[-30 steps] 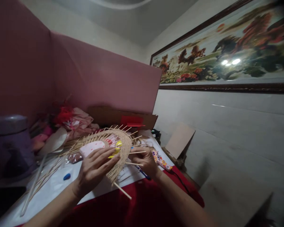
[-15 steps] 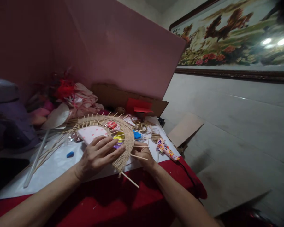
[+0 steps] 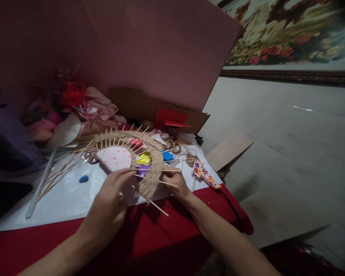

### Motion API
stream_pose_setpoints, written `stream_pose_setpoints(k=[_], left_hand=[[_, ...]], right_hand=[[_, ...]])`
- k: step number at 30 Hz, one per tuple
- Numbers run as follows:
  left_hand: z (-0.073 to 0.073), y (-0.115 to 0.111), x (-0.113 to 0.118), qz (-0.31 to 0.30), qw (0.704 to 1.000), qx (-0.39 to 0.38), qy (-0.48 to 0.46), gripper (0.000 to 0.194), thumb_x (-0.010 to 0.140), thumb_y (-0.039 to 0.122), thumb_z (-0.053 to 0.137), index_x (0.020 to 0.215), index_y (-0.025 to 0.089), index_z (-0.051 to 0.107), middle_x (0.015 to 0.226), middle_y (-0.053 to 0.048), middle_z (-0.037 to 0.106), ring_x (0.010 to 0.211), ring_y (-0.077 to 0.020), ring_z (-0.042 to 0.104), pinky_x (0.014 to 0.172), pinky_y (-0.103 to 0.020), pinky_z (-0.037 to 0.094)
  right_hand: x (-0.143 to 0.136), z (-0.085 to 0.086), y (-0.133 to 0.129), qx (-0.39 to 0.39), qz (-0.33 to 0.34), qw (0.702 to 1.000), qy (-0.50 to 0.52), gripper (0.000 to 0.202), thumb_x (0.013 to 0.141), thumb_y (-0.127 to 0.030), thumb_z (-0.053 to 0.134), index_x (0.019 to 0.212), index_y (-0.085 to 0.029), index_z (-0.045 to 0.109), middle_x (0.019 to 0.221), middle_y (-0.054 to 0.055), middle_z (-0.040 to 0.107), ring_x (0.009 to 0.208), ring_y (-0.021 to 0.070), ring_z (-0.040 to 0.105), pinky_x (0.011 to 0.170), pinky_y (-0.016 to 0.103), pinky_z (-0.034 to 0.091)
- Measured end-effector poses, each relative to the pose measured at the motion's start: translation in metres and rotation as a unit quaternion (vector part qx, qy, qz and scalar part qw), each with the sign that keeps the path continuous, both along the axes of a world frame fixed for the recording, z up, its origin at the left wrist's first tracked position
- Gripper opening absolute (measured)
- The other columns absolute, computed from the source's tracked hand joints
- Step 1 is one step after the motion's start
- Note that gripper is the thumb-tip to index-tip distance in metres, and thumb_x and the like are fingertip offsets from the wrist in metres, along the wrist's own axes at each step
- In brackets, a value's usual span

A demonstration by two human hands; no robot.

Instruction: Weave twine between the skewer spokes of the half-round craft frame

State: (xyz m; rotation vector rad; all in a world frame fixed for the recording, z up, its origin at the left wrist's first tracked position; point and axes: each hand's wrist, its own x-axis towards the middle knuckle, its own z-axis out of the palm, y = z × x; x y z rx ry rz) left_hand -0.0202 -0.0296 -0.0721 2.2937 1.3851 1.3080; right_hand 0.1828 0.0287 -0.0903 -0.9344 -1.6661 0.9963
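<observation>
A half-round craft piece of twine woven over thin wooden sticks (image 3: 154, 168) is held above the table, its stick ends poking out around the curve. At its inner side sits a white half disc with pink dots (image 3: 115, 158). My left hand (image 3: 109, 203) is closed at the lower inner edge of the piece, by the disc's corner; its thumb tip is partly hidden. On the outer right side, my right hand (image 3: 174, 182) grips the woven band and sticks, with some fingers hidden behind them.
Yellow (image 3: 144, 158), purple (image 3: 143, 171) and blue (image 3: 167, 155) lumps lie behind the craft piece. A flower-patterned glue gun (image 3: 205, 175) rests at the right. Loose sticks, a clear rod (image 3: 41, 184) and a small blue lump (image 3: 83, 179) lie at left.
My left hand has drawn back and down from the woven band, uncovering the purple lump and the dotted disc's edge. My right hand keeps its grip. The view has shifted slightly.
</observation>
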Motion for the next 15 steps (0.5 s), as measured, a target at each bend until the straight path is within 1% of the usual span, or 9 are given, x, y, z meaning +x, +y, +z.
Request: stream_pose_setpoints(k=[1,2,3,4,6,8,10,12,15], left_hand=[[0.003,-0.009,0.001,0.043,0.992,-0.062,-0.099,0.038,0.074,0.007,0.047,0.110,0.018,0.052,0.112,-0.010,0.059,0.105,-0.0253,0.055,0.089,-0.044,0.045],[0.005,-0.017,0.003,0.071,0.971,-0.119,-0.193,0.031,0.074,0.013,0.051,0.104,0.018,0.053,0.104,-0.008,0.060,0.099,-0.0242,0.058,0.084,-0.041,0.049],[0.008,-0.023,0.005,0.093,0.940,-0.171,-0.281,0.026,0.073,0.019,0.056,0.099,0.018,0.053,0.098,-0.007,0.061,0.093,-0.0231,0.060,0.076,-0.036,0.052],[0.011,-0.028,0.008,0.109,0.901,-0.222,-0.356,0.025,0.071,0.024,0.061,0.094,0.018,0.054,0.091,-0.005,0.062,0.085,-0.0216,0.062,0.068,-0.032,0.054],[0.015,-0.034,0.014,0.110,0.812,-0.322,-0.475,0.026,0.065,0.025,0.069,0.086,0.017,0.056,0.080,-0.003,0.064,0.073,-0.0186,0.064,0.058,-0.025,0.054],[0.017,-0.035,0.022,0.081,0.725,-0.404,-0.552,0.021,0.063,0.016,0.071,0.079,0.015,0.057,0.074,-0.004,0.067,0.069,-0.0179,0.066,0.060,-0.024,0.055],[0.016,-0.032,0.029,0.039,0.659,-0.453,-0.600,0.014,0.067,0.008,0.067,0.078,0.013,0.059,0.079,-0.008,0.069,0.075,-0.0193,0.068,0.067,-0.026,0.057],[0.016,-0.026,0.035,-0.002,0.610,-0.477,-0.633,0.012,0.073,0.005,0.061,0.083,0.011,0.061,0.088,-0.011,0.070,0.079,-0.0188,0.068,0.071,-0.026,0.057],[0.017,-0.014,0.042,-0.046,0.557,-0.495,-0.665,0.016,0.079,0.005,0.055,0.093,0.011,0.059,0.089,-0.009,0.070,0.075,-0.0175,0.069,0.071,-0.029,0.058]], right_hand=[[0.000,0.001,-0.001,0.013,-0.006,1.000,-0.006,0.020,0.076,-0.024,0.051,0.067,-0.017,0.068,0.064,-0.001,0.059,0.065,0.0137,0.052,0.063,0.024,0.042],[0.000,0.001,-0.001,0.025,-0.010,1.000,-0.011,0.020,0.075,-0.022,0.050,0.064,-0.016,0.066,0.061,-0.001,0.056,0.062,0.0127,0.049,0.060,0.023,0.040],[-0.001,0.002,-0.002,0.032,-0.014,0.999,-0.013,0.020,0.074,-0.021,0.049,0.061,-0.016,0.064,0.059,-0.002,0.054,0.059,0.0118,0.046,0.058,0.023,0.038],[-0.001,0.002,-0.003,0.033,-0.016,0.999,-0.013,0.020,0.073,-0.020,0.049,0.059,-0.016,0.063,0.057,-0.002,0.052,0.057,0.0111,0.044,0.056,0.022,0.036],[-0.002,0.004,-0.004,0.025,-0.017,1.000,-0.008,0.021,0.073,-0.021,0.049,0.057,-0.016,0.060,0.056,-0.003,0.049,0.055,0.0104,0.040,0.054,0.022,0.034],[-0.003,0.006,-0.005,0.018,-0.017,1.000,-0.003,0.022,0.073,-0.023,0.049,0.054,-0.016,0.058,0.054,-0.003,0.046,0.054,0.0101,0.038,0.053,0.022,0.033],[-0.004,0.007,-0.006,0.016,-0.020,1.000,0.000,0.023,0.073,-0.023,0.050,0.051,-0.016,0.055,0.054,-0.003,0.044,0.053,0.0099,0.037,0.052,0.022,0.032],[-0.005,0.007,-0.006,0.012,-0.020,1.000,0.002,0.023,0.073,-0.023,0.051,0.051,-0.017,0.055,0.054,-0.003,0.045,0.053,0.0099,0.038,0.051,0.022,0.031],[-0.006,0.006,-0.005,0.008,-0.018,1.000,0.008,0.021,0.073,-0.025,0.052,0.055,-0.016,0.059,0.056,-0.002,0.049,0.054,0.0106,0.041,0.052,0.022,0.034]])
